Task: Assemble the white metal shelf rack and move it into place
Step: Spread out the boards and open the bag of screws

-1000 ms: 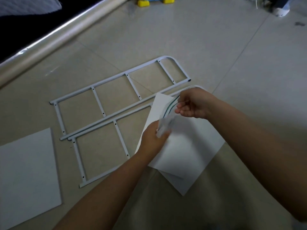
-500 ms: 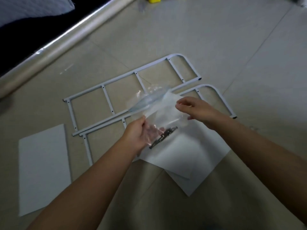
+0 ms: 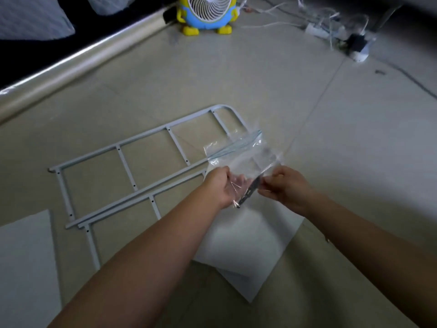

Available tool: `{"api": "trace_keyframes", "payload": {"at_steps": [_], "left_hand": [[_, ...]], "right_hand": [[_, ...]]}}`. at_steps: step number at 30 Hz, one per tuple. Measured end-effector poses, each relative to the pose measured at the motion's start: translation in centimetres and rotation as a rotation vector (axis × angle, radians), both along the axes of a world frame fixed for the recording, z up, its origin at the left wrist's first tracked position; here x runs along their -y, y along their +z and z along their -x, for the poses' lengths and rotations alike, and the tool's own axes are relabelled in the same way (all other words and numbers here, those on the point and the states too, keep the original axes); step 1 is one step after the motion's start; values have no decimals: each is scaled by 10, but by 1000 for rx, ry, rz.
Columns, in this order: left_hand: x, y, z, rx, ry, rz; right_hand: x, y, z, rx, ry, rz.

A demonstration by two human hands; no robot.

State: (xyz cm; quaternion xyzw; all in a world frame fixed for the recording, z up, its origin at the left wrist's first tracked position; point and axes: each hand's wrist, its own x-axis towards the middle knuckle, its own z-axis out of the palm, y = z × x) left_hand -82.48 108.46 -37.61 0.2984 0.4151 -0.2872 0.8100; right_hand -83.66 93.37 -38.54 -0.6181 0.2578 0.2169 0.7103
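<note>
Floor clutter along the far wall, away from the work.
A yellow-and-blue fan (image 3: pixel 205 13) with a white grille stands on the beige tiled floor (image 3: pixel 354 150) at the top. Right of it, a white power strip (image 3: pixel 318 31) sits in a tangle of white cables (image 3: pixel 272 23), and a dark adapter (image 3: pixel 354 42) lies just beyond. Top left, a pale quilted cushion (image 3: pixel 30 17) rests above a shiny beige rail (image 3: pixel 78 65) that runs diagonally beside a dark gap.

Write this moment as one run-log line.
step: opening hardware | left hand: holds clear bag | right hand: pinches bag | side frames: on floor, unassembled
</note>
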Motion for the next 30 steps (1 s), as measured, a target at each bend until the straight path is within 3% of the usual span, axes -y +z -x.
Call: {"api": "trace_keyframes", "payload": {"at_steps": [7, 11, 13, 16, 21, 25, 26, 30], "left_hand": [[-5, 8, -7, -50, 27, 83], [10, -3, -12, -20, -40, 143], [18, -11, -14, -24, -48, 143], [28, -18, -13, -41, 8, 121], [68, -31, -22, -20, -25, 23], [124, -43, -31, 27, -198, 15], [140, -51, -38, -28, -137, 34], [199, -55, -58, 74, -118, -22]], "right_hand": [[-4, 31, -18, 21, -71, 268], [20, 26, -22, -99, 43, 77], [33, 17, -22, -74, 144, 94], [50, 4, -27, -17, 121, 95], [89, -9, -46, -115, 19, -25], [132, -19, -63, -155, -53, -12], [144, -22, -68, -159, -57, 9], [184, -37, -91, -155, -36, 106]]}}
